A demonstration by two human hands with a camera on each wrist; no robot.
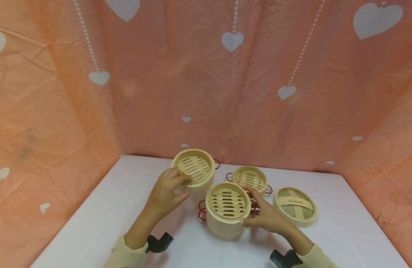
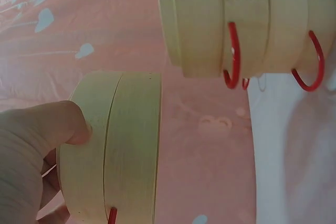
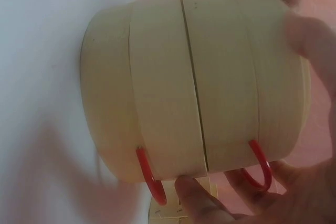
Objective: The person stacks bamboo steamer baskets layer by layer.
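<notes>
Pale-yellow steamers (image 1: 226, 227), red handles (image 3: 149, 177), white-hearted orange-pink backdrop (image 1: 206, 93)

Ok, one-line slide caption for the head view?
Left hand holds one bamboo steamer basket, right hand grips a two-tier stack; another basket and a lid on the white table.

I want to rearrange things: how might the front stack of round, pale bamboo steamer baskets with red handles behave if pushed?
The stack would probably slide rather than roll, standing upright. Its walls look stiff, holding their round shape. The upper tier could shift, since a seam divides the tiers.
</notes>
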